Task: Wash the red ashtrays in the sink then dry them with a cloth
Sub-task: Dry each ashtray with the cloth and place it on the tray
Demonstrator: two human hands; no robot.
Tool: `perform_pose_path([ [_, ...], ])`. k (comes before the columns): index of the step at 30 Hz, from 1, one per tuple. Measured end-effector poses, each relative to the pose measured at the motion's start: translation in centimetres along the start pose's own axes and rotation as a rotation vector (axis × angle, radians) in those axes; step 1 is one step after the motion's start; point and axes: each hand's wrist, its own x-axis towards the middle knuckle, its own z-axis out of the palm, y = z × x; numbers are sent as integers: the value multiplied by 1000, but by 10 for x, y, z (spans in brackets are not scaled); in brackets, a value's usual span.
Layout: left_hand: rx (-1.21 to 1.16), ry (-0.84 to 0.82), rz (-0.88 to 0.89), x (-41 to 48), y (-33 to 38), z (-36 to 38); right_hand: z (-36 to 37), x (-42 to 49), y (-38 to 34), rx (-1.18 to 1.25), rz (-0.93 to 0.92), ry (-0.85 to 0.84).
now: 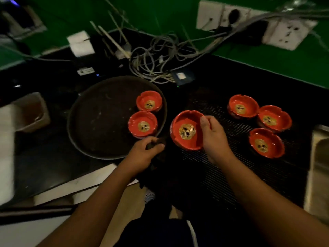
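My right hand (214, 138) grips a red ashtray (185, 130) by its right rim, tilted above the dark counter; a gold emblem shows in its bottom. A dark cloth (156, 157) hangs from my left hand (146, 154), which clutches it just left of that ashtray. Two red ashtrays (149, 100) (142, 123) sit on the right side of a round dark tray (99, 122). Three more red ashtrays (243, 106) (274, 117) (266, 142) rest on the ribbed black mat (222, 168) to the right.
A steel sink edge (318, 157) shows at the far right. A tangle of cables (154, 59) and wall sockets (288, 34) lie behind the tray. A clear plastic bin (33, 111) stands at the left, by a white surface (6, 148).
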Motion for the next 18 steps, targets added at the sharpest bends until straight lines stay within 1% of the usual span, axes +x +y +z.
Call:
perform_pose_path([
  [3,-113,178,4,-6,-1,-60,54,21,-17,-188,-105,-51],
  [5,-145,300,0,-9,-6,-97,92,35,-24,-314,-174,-122],
  [8,-196,438,-50,-14,-18,-142,154,55,-26,-547,-369,-235],
  [10,-206,519,-81,-16,-29,-167,191,64,-23,-651,-410,-321],
  [14,-244,594,-129,-13,-42,-200,242,72,-16,-852,-472,-535],
  [16,-239,593,-143,-9,-46,-208,257,73,-12,-1074,-513,-612],
  [18,-216,575,-124,-6,-49,-211,265,74,-9,-1236,-521,-635],
])
